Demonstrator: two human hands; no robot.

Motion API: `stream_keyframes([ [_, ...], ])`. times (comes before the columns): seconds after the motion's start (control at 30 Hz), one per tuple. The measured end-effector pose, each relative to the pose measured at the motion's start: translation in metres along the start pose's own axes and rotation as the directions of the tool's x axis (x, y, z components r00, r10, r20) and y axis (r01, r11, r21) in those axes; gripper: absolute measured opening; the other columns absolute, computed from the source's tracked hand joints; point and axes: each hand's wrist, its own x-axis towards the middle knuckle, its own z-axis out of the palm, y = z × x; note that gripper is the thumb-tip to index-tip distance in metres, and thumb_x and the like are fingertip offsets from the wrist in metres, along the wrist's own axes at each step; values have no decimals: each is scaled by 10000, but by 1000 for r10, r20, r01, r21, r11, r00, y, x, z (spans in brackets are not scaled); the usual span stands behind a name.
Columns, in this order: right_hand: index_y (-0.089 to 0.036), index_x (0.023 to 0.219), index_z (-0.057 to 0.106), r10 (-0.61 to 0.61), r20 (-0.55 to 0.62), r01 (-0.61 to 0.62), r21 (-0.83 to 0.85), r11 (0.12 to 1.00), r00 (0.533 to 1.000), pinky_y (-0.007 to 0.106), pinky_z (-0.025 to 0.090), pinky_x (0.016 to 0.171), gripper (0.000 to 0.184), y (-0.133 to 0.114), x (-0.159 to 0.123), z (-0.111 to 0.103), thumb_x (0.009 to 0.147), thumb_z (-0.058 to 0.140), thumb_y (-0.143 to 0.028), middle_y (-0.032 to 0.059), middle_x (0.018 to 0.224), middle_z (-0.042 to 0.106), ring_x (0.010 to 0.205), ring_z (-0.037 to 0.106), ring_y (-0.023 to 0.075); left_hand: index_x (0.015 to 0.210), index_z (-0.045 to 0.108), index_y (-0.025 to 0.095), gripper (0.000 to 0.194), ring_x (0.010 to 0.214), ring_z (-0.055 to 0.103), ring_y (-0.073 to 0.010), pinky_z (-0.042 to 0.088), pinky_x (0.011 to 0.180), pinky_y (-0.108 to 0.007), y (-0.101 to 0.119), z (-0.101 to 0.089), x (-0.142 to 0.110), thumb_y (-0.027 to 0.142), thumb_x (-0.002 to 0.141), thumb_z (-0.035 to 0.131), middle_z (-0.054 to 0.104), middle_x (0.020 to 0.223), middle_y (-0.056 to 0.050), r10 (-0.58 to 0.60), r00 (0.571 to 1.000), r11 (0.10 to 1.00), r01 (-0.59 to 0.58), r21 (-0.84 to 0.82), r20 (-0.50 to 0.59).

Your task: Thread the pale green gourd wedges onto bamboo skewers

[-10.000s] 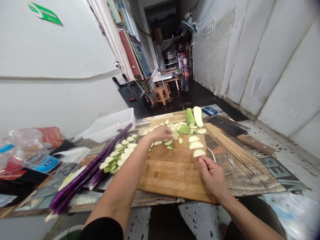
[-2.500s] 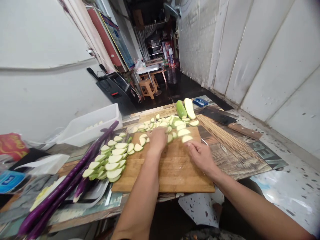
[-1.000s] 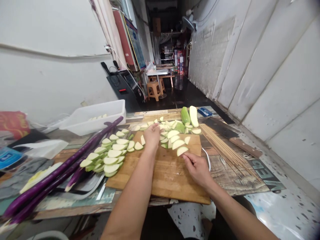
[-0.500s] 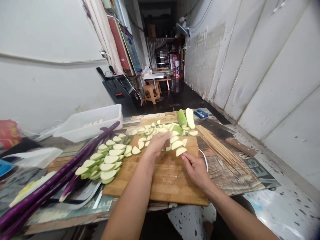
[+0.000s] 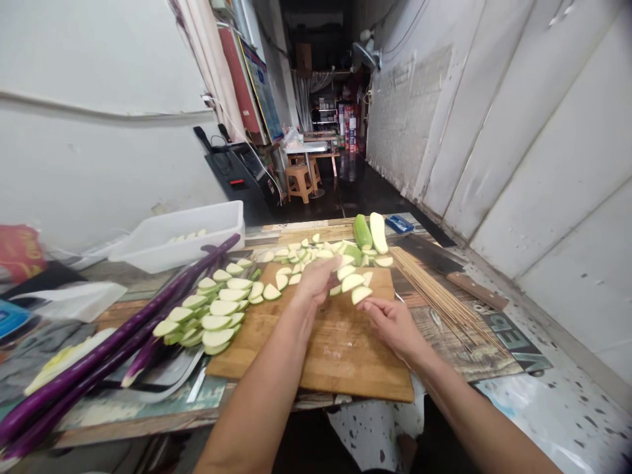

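Between my hands is a row of pale green-edged squash slices (image 5: 352,283), lined up as on a skewer; the stick itself is hardly visible. My left hand (image 5: 320,280) is closed around the upper end of the row. At the lower end, my right hand (image 5: 390,321) is pinched right at the lowest slice (image 5: 361,294). Both hands are above the wooden cutting board (image 5: 340,355). Skewered-looking squash slices (image 5: 220,319) lie stacked along the board's left side. Loose cut slices (image 5: 301,253) are spread across its far edge.
Bamboo skewers (image 5: 434,293) lie right of the board, beside a cleaver (image 5: 476,289). Squash halves (image 5: 378,234) and a blue packet (image 5: 399,224) are at the back. Long purple eggplants (image 5: 123,329) and a white plastic bin (image 5: 197,247) occupy the left.
The view has shifted slightly. Both hands keep nearly the same pose around the row of slices, with the right fingers still at the lowest slice.
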Motion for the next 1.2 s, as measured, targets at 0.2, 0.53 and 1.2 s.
stream_keyframes([
  [0.2, -156, 771, 619, -318, 14, 257, -624, 738, 948, 234, 357, 575, 281, 2, -7, -1, 861, 371, -250, 56, 700, 627, 604, 551, 148, 779, 607, 89, 201, 595, 620, -141, 498, 555, -233, 1, -3, 4, 219, 652, 691, 659, 693, -89, -2, 1000, 1000, 2, -30, -4],
  [0.53, -143, 795, 634, -143, -63, 125, -227, 966, 988, 203, 351, 499, 282, 9, -3, 0, 844, 412, -309, -14, 571, 545, 521, 483, 117, 832, 613, 92, 176, 663, 643, -156, 501, 567, -219, 4, -4, 3, 203, 701, 651, 674, 780, -121, -32, 999, 998, 34, -58, 37],
  [1.2, -146, 836, 651, -249, -175, 192, -289, 938, 953, 212, 396, 600, 269, 9, -4, 6, 847, 421, -285, 19, 728, 632, 666, 563, 155, 828, 629, 116, 330, 692, 637, -180, 525, 672, -320, -2, -4, 2, 368, 628, 705, 668, 754, -99, -196, 954, 981, 190, 49, 225],
])
